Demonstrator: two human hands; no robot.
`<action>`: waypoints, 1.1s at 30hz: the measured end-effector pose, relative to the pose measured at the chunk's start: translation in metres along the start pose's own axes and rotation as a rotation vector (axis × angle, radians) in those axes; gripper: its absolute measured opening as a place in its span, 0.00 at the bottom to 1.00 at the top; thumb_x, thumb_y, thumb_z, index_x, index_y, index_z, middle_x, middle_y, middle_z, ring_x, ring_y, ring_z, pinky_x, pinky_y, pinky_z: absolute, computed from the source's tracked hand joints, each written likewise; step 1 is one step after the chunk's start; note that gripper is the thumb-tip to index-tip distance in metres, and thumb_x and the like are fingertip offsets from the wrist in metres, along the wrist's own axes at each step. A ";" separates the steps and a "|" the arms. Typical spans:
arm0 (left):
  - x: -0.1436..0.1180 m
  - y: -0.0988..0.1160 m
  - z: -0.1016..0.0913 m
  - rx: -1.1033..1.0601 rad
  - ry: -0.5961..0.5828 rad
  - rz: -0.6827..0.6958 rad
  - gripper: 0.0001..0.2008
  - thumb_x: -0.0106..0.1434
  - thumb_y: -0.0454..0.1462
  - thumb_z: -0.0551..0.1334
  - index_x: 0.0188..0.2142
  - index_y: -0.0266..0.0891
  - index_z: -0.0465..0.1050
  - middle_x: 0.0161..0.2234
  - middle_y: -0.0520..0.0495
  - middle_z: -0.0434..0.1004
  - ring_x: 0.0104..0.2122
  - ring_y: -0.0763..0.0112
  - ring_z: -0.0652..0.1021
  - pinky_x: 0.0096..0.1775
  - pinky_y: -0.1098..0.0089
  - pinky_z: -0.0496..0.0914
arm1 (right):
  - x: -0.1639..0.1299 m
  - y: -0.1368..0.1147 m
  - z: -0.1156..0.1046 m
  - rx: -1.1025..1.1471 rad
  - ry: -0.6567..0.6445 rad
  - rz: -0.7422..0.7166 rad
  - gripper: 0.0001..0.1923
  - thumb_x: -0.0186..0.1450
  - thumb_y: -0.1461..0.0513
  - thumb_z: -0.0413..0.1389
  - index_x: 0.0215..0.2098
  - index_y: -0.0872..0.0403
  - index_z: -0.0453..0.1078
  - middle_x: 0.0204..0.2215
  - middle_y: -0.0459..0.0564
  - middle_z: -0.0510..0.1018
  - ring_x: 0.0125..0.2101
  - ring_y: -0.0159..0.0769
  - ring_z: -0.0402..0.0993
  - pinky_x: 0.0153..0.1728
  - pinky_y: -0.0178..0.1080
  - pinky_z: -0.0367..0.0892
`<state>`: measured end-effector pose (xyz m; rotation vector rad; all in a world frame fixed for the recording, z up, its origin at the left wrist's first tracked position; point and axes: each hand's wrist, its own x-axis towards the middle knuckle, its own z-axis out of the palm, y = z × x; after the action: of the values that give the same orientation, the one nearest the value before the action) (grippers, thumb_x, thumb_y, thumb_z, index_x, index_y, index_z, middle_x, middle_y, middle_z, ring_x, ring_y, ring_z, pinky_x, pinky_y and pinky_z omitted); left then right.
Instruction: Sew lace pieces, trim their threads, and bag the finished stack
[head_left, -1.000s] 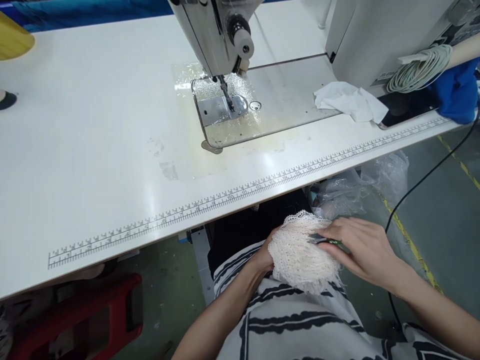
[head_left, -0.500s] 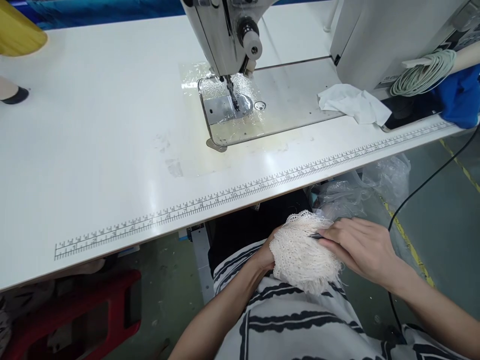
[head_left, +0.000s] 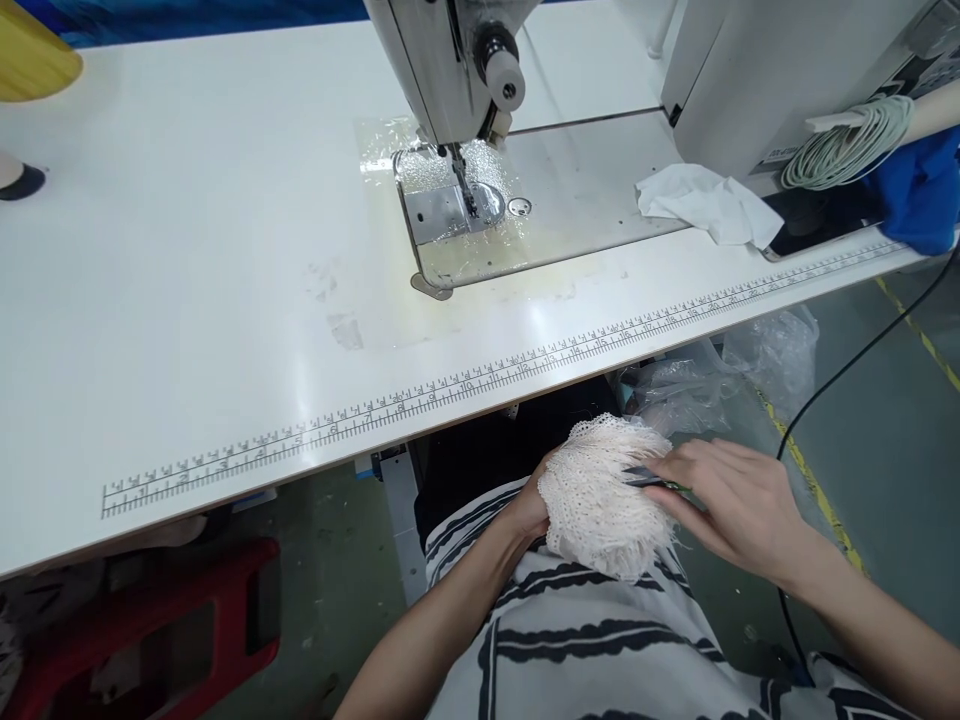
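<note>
A bunched piece of cream lace [head_left: 604, 500] with frayed thread ends is held over my lap, below the table edge. My left hand [head_left: 534, 505] grips it from its left side; most of the fingers are hidden behind the lace. My right hand [head_left: 731, 500] is closed around small thread snips [head_left: 645, 478]. Their dark pointed blades lie against the right part of the lace, and a bit of green shows by the fingers.
Above my lap runs the white sewing table [head_left: 225, 260] with a printed ruler [head_left: 465, 388] along its front edge. On it stand a sewing machine [head_left: 457, 80] and a crumpled white cloth [head_left: 705, 205]. A red stool [head_left: 225, 620] is at lower left; a black cable [head_left: 847, 375] hangs right.
The snips' blades show more now, and some green appears between the right fingers. My right hand has turned slightly. The left hand still holds the lace, and the view has shifted a little.
</note>
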<state>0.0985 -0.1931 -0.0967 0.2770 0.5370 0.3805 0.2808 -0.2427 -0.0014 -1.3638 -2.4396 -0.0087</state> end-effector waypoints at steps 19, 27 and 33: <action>-0.006 0.001 0.007 -0.058 0.027 -0.026 0.18 0.62 0.38 0.62 0.50 0.31 0.76 0.51 0.35 0.77 0.57 0.47 0.71 0.58 0.52 0.64 | 0.002 0.004 -0.006 -0.067 0.021 0.014 0.03 0.68 0.64 0.56 0.36 0.57 0.69 0.26 0.47 0.77 0.24 0.31 0.73 0.25 0.35 0.61; -0.009 0.004 0.009 -0.046 0.065 0.021 0.14 0.60 0.35 0.65 0.46 0.33 0.78 0.47 0.40 0.80 0.53 0.52 0.75 0.58 0.55 0.64 | 0.001 0.005 0.001 -0.092 -0.024 0.021 0.04 0.68 0.63 0.56 0.37 0.57 0.69 0.27 0.48 0.78 0.25 0.31 0.73 0.27 0.36 0.61; -0.009 0.003 0.009 -0.056 0.052 0.042 0.11 0.60 0.36 0.66 0.42 0.35 0.80 0.43 0.42 0.82 0.49 0.52 0.77 0.57 0.53 0.65 | 0.002 0.005 0.002 -0.103 -0.019 0.013 0.04 0.68 0.64 0.56 0.37 0.58 0.69 0.27 0.48 0.78 0.25 0.31 0.74 0.26 0.35 0.61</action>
<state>0.0958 -0.1956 -0.0843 0.2248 0.5715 0.4440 0.2832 -0.2379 -0.0037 -1.4290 -2.4766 -0.1198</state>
